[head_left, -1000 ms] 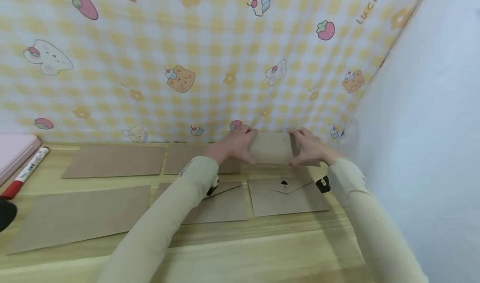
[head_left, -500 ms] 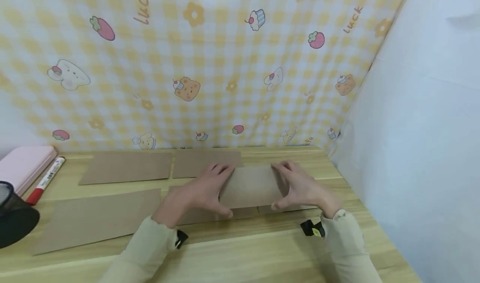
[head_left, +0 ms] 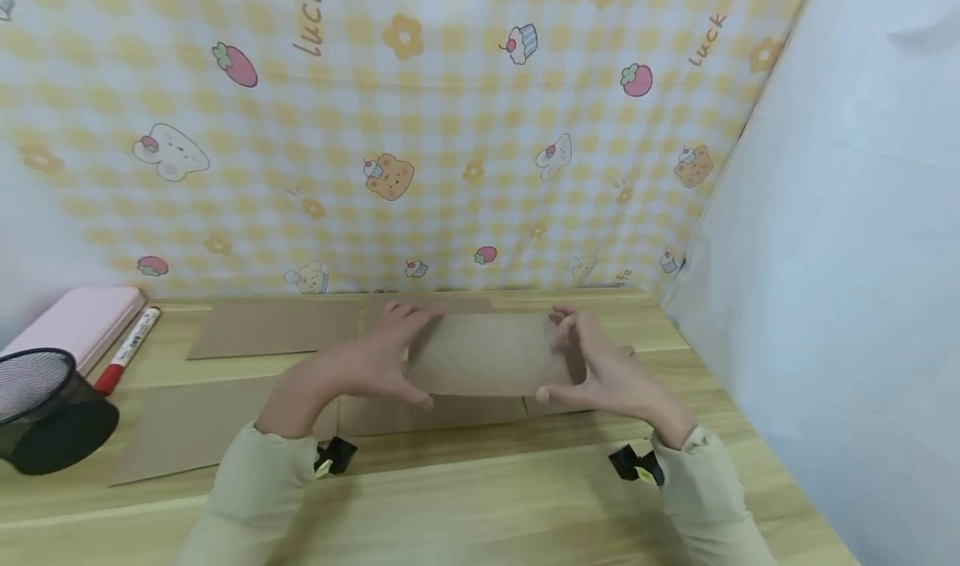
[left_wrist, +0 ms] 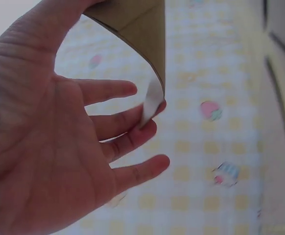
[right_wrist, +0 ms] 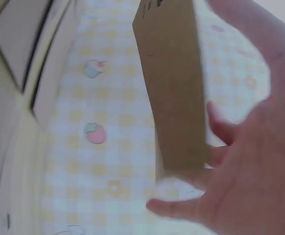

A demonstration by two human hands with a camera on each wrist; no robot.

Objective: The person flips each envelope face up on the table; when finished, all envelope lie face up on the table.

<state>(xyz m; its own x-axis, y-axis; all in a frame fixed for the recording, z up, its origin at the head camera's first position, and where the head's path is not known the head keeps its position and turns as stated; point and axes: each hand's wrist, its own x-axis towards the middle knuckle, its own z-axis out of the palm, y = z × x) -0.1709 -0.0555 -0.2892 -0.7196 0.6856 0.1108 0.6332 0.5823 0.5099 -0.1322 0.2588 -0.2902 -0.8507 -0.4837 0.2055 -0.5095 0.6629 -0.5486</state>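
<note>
A brown kraft envelope (head_left: 487,353) hangs level a little above the wooden table (head_left: 480,499), held at both short ends. My left hand (head_left: 412,356) pinches its left end between thumb and fingers. My right hand (head_left: 558,356) pinches the right end the same way. The left wrist view shows the envelope (left_wrist: 142,29) with its flap loose and a pale strip (left_wrist: 151,100) along the flap edge, against my fingertips (left_wrist: 154,110). In the right wrist view the envelope (right_wrist: 174,88) runs away from my right hand's fingers (right_wrist: 181,193). Cream sleeves cover both forearms.
Several more brown envelopes lie flat on the table, at the back (head_left: 273,328), front left (head_left: 187,420) and under my hands (head_left: 435,412). A black mesh cup (head_left: 45,408), a red marker (head_left: 127,349) and a pink box (head_left: 78,324) stand left. A white wall (head_left: 825,299) closes the right side.
Both hands have carried the envelope from the table's far right corner back toward me and to the left, and it now hangs higher. The mesh cup has come into view.
</note>
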